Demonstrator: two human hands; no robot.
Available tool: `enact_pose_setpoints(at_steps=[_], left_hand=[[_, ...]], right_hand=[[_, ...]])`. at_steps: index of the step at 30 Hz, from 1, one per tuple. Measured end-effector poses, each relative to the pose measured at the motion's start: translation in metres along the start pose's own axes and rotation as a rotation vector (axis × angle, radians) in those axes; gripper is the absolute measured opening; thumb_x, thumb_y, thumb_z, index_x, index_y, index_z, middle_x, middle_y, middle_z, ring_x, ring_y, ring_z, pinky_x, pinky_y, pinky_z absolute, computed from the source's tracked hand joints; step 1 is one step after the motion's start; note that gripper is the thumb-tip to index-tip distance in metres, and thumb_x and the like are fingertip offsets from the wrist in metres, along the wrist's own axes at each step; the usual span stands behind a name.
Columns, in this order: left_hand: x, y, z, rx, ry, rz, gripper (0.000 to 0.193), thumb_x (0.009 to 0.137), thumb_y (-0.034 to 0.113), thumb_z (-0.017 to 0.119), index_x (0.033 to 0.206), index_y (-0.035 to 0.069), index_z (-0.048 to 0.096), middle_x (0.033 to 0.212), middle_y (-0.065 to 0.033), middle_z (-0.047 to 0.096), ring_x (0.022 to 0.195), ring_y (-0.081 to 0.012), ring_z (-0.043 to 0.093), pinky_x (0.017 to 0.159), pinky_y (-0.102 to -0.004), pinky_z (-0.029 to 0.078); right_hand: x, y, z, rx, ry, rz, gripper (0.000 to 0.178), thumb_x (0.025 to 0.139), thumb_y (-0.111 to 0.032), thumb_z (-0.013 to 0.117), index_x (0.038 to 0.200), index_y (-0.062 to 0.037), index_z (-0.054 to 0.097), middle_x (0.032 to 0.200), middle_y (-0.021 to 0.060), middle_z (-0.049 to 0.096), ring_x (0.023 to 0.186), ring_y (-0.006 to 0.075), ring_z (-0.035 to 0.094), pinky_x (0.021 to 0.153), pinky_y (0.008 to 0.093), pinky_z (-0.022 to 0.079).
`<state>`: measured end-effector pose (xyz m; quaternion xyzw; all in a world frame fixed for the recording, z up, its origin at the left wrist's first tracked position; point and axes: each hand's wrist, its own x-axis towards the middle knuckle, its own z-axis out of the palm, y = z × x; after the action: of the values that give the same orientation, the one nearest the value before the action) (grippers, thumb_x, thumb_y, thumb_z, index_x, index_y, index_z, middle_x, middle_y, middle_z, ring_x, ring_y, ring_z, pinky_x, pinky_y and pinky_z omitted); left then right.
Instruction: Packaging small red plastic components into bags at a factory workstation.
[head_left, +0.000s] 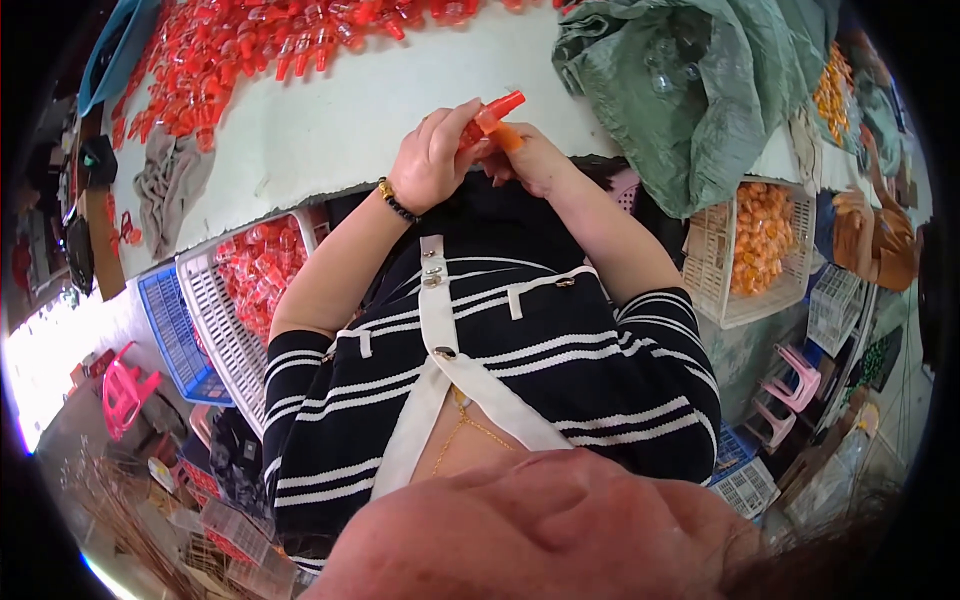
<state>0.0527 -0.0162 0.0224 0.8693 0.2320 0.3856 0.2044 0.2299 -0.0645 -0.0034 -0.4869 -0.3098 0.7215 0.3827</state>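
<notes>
Just beyond the table's near edge, my two hands meet in front of my body. Between the fingers of my left hand (432, 152) is a red translucent plastic piece (497, 110) with a narrow tip, tilted up to the right. My right hand (527, 160) is closed against its lower end, with its fingers curled and partly hidden. A bright orange patch (508, 138), perhaps a finger cover, shows at the right hand's fingertip. Many similar red pieces (240, 50) lie heaped on the white table (330, 130) ahead and to the left.
A green plastic sack (690, 110) lies over the table's right side. A grey cloth (165, 185) hangs at its left edge. Below stand a white crate (215, 320) of red pieces at left and a pale crate (710, 265) of orange pieces at right. Another person's hand (852, 212) shows far right.
</notes>
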Motion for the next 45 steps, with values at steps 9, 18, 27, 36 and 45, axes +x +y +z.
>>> enact_pose_setpoints(at_steps=[9, 18, 27, 36, 45], left_hand=[[0.006, 0.013, -0.004, -0.308, 0.096, -0.457, 0.039, 0.091, 0.011, 0.057, 0.126, 0.002, 0.044, 0.097, -0.0114, 0.059, 0.079, -0.0209, 0.060, 0.067, -0.0331, 0.050], [0.006, -0.005, -0.014, -1.171, 0.153, -1.174, 0.034, 0.099, 0.031, 0.046, 0.120, 0.005, 0.050, 0.089, -0.0017, 0.057, 0.063, -0.0079, 0.050, 0.054, -0.0200, 0.040], [0.019, 0.002, -0.019, -1.228, 0.052, -1.227, 0.032, 0.098, 0.034, 0.048, 0.109, 0.006, 0.059, 0.081, -0.0004, 0.062, 0.057, -0.0057, 0.046, 0.047, -0.0201, 0.032], [0.001, -0.013, -0.031, -1.403, -0.113, -1.242, 0.035, 0.097, 0.034, 0.051, 0.115, 0.006, 0.059, 0.090, -0.0019, 0.065, 0.069, -0.0053, 0.058, 0.053, -0.0183, 0.039], [0.001, 0.010, -0.030, -0.291, -0.032, -0.590, 0.030, 0.088, 0.021, 0.065, 0.111, 0.003, 0.057, 0.094, -0.0109, 0.065, 0.082, -0.0223, 0.067, 0.064, -0.0291, 0.052]], right_hand=[[-0.012, -0.037, -0.045, -0.708, 0.324, -0.453, 0.031, 0.090, -0.032, 0.057, 0.104, -0.0052, 0.064, 0.087, 0.0060, 0.068, 0.065, 0.0166, 0.062, 0.059, 0.0313, 0.050], [-0.027, -0.061, -0.204, -1.569, 1.167, 0.014, 0.045, 0.081, -0.036, 0.068, 0.120, -0.0150, 0.059, 0.104, 0.0155, 0.065, 0.094, 0.0353, 0.061, 0.081, 0.0441, 0.049], [-0.011, -0.063, -0.047, -0.354, 0.306, -0.748, 0.041, 0.085, -0.001, 0.066, 0.124, -0.0089, 0.055, 0.102, 0.0009, 0.059, 0.094, 0.0078, 0.055, 0.080, 0.0209, 0.046], [-0.002, -0.058, 0.013, -0.343, -0.023, -0.655, 0.034, 0.085, -0.002, 0.066, 0.118, -0.0021, 0.056, 0.103, 0.0045, 0.060, 0.092, 0.0111, 0.058, 0.083, 0.0248, 0.048], [0.014, -0.034, -0.003, -0.159, -0.035, -0.426, 0.024, 0.092, -0.016, 0.060, 0.110, -0.0011, 0.060, 0.086, 0.0032, 0.063, 0.084, 0.0117, 0.062, 0.072, 0.0246, 0.051]])
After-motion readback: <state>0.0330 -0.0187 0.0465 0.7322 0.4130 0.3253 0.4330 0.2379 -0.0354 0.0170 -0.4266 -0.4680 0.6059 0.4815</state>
